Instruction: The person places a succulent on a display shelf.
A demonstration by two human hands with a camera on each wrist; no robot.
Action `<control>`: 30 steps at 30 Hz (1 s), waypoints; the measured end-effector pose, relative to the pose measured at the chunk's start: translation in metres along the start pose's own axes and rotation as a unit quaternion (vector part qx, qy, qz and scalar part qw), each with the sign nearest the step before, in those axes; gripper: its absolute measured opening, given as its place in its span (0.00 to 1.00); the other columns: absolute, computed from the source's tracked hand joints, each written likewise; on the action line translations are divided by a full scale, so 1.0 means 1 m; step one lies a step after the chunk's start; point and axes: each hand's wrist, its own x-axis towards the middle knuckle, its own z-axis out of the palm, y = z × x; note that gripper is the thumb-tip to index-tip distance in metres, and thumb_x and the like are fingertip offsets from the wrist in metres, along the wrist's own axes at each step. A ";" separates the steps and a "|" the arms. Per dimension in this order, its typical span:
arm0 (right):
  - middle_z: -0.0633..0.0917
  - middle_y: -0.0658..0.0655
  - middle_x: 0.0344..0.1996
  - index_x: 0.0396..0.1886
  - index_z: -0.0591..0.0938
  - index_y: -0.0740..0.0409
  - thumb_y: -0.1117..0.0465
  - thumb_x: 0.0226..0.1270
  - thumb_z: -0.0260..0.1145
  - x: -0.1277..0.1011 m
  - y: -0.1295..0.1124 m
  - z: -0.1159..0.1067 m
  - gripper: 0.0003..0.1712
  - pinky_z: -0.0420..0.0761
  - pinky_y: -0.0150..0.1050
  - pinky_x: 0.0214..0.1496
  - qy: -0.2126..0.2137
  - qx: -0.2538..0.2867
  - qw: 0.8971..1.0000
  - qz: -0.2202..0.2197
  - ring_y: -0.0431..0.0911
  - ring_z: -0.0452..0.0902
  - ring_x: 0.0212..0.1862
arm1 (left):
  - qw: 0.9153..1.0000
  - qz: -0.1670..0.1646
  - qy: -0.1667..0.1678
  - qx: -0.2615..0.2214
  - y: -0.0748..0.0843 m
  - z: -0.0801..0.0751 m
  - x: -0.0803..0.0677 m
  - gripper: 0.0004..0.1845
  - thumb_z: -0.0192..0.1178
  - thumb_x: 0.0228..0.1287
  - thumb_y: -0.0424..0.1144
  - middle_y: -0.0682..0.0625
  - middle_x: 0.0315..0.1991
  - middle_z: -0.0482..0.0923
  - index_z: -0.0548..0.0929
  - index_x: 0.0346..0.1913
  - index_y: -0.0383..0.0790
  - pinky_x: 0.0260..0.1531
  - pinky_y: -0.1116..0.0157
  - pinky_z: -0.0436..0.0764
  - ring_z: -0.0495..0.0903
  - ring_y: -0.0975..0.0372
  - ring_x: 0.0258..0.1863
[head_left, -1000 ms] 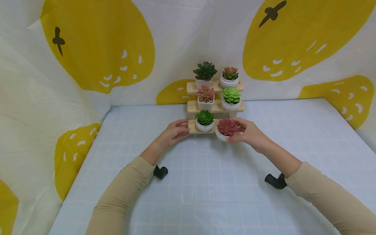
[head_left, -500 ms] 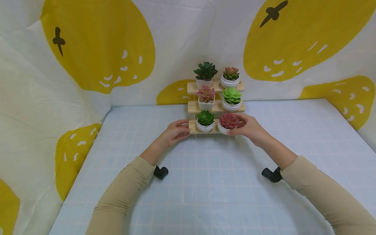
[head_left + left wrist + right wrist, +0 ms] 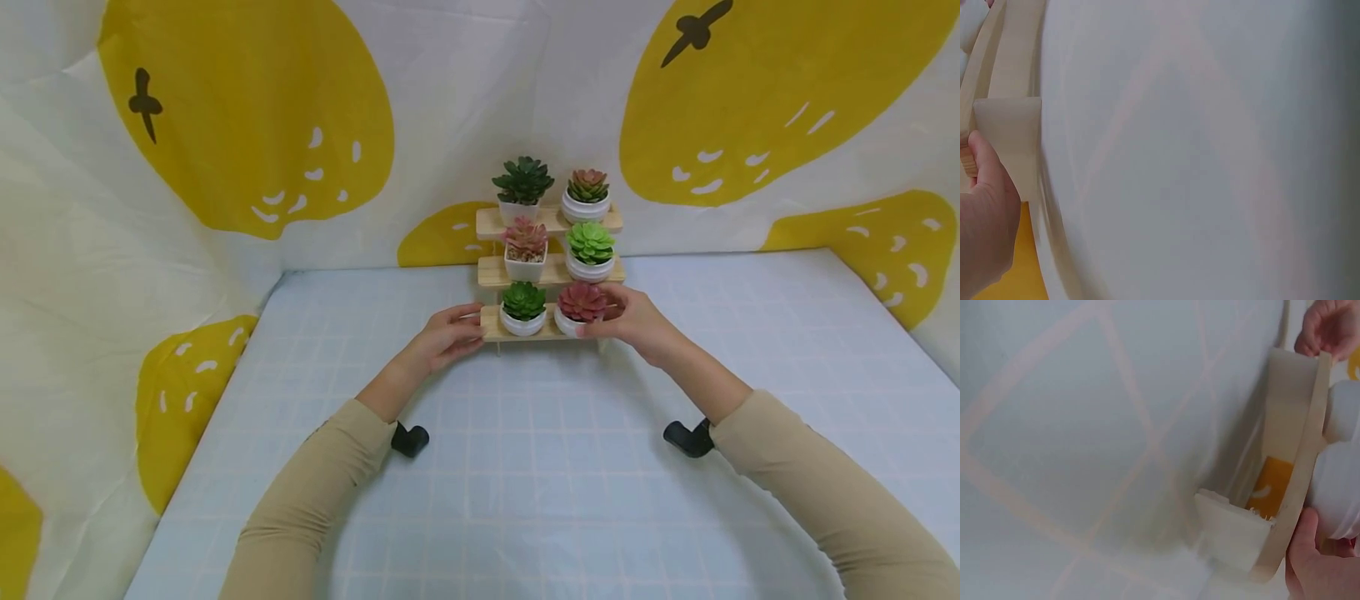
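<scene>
Wooden slats of the lowest shelf [image 3: 528, 328] sit between the two hands. The left hand [image 3: 444, 337] pinches that shelf's left end, thumb on top and fingers curled under (the left wrist view shows only a thumb against pale wood). The right hand [image 3: 633, 322] wraps its fingers round the white pot of the red plant [image 3: 581, 305], which stands on the right half of the lowest shelf, just beside the small green plant [image 3: 523, 304] to its left. So the red plant lies directly in the right hand's grasp, well nearer to it than to the left; the shelf's long axis runs left to right across the view. Above, two more shelves [image 3: 551, 220] carry four other potted plants. All of it stands at the far edge of the blue checked table [image 3: 525, 467], against a yellow-patterned cloth [image 3: 247, 108].
</scene>
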 end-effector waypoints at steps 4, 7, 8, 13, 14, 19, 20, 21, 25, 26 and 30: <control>0.67 0.63 0.59 0.67 0.60 0.62 0.63 0.56 0.70 0.002 0.001 0.000 0.42 0.74 0.27 0.44 -0.001 -0.002 1.000 0.004 0.52 0.66 0.54 | 1.000 0.000 -0.002 -0.003 0.000 -0.001 -0.001 0.30 0.50 0.63 0.20 0.38 0.64 0.63 0.61 0.68 0.35 0.36 0.70 0.80 0.76 0.61 0.41; 0.67 0.62 0.59 0.67 0.60 0.62 0.63 0.56 0.70 0.003 0.001 -0.001 0.42 0.74 0.26 0.44 -0.002 -0.003 1.000 0.005 0.52 0.65 0.54 | 1.000 0.002 -0.004 -0.002 0.001 -0.003 -0.001 0.30 0.50 0.63 0.20 0.38 0.64 0.63 0.61 0.68 0.35 0.37 0.70 0.80 0.76 0.61 0.41; 0.67 0.62 0.59 0.67 0.60 0.62 0.63 0.56 0.70 0.003 0.001 -0.001 0.42 0.74 0.26 0.44 -0.002 -0.002 1.000 0.005 0.52 0.65 0.54 | 1.000 0.002 -0.004 -0.001 0.001 -0.003 -0.001 0.30 0.50 0.63 0.20 0.38 0.64 0.63 0.61 0.68 0.35 0.37 0.70 0.80 0.76 0.61 0.41; 0.67 0.63 0.61 0.68 0.60 0.61 0.64 0.56 0.70 0.002 0.003 -0.004 0.42 0.76 0.26 0.45 -0.009 0.014 1.000 -0.004 0.54 0.66 0.57 | 1.000 0.002 -0.002 0.008 0.002 -0.004 0.000 0.30 0.51 0.63 0.20 0.38 0.63 0.64 0.62 0.68 0.35 0.38 0.70 0.81 0.75 0.60 0.42; 0.68 0.64 0.60 0.68 0.60 0.62 0.65 0.57 0.69 0.001 0.003 -0.006 0.42 0.76 0.26 0.46 -0.010 0.017 1.000 -0.007 0.53 0.66 0.57 | 1.000 0.001 -0.002 0.011 0.002 -0.004 0.000 0.30 0.51 0.63 0.20 0.38 0.63 0.64 0.62 0.68 0.35 0.39 0.69 0.81 0.75 0.60 0.42; 0.69 0.65 0.59 0.68 0.60 0.62 0.66 0.59 0.67 -0.007 0.008 -0.017 0.39 0.77 0.27 0.47 -0.026 0.023 0.999 -0.034 0.52 0.67 0.57 | 0.999 -0.005 -0.008 0.035 0.002 -0.009 0.001 0.30 0.52 0.64 0.23 0.38 0.63 0.65 0.60 0.69 0.35 0.52 0.62 0.77 0.76 0.60 0.43; 0.70 0.65 0.59 0.68 0.60 0.63 0.65 0.60 0.67 -0.009 0.010 -0.020 0.38 0.77 0.28 0.48 -0.030 0.015 0.999 -0.042 0.53 0.67 0.58 | 0.999 -0.003 -0.010 0.044 0.002 -0.012 0.000 0.30 0.52 0.64 0.24 0.37 0.62 0.65 0.59 0.69 0.35 0.54 0.60 0.75 0.76 0.59 0.44; 0.70 0.65 0.59 0.68 0.61 0.62 0.64 0.61 0.66 -0.012 0.011 -0.024 0.38 0.76 0.30 0.50 -0.032 0.000 0.998 -0.050 0.53 0.67 0.59 | 0.998 0.003 -0.010 0.054 0.003 -0.016 -0.001 0.30 0.53 0.65 0.26 0.37 0.62 0.65 0.59 0.69 0.36 0.56 0.59 0.74 0.76 0.58 0.45; 0.67 0.66 0.63 0.69 0.60 0.61 0.57 0.66 0.62 -0.025 0.015 -0.045 0.36 0.71 0.49 0.60 -0.012 -0.094 0.993 -0.073 0.59 0.62 0.63 | 0.976 0.090 -0.009 0.198 0.012 -0.040 -0.012 0.31 0.56 0.65 0.33 0.36 0.62 0.65 0.59 0.69 0.36 0.57 0.53 0.71 0.72 0.51 0.54; 0.66 0.65 0.64 0.70 0.59 0.60 0.54 0.67 0.61 -0.029 0.016 -0.051 0.36 0.68 0.54 0.61 0.001 -0.125 0.989 -0.075 0.59 0.60 0.64 | 0.958 0.119 0.001 0.261 0.015 -0.046 -0.017 0.31 0.57 0.66 0.36 0.37 0.63 0.64 0.59 0.69 0.37 0.58 0.52 0.71 0.70 0.50 0.56; 0.59 0.67 0.67 0.70 0.59 0.60 0.51 0.70 0.56 -0.045 0.022 -0.077 0.34 0.55 0.65 0.64 0.057 -0.258 0.957 -0.119 0.63 0.51 0.67 | 0.798 0.232 0.048 0.555 0.031 -0.073 -0.044 0.37 0.54 0.66 0.52 0.41 0.70 0.53 0.55 0.71 0.39 0.63 0.47 0.60 0.56 0.48 0.67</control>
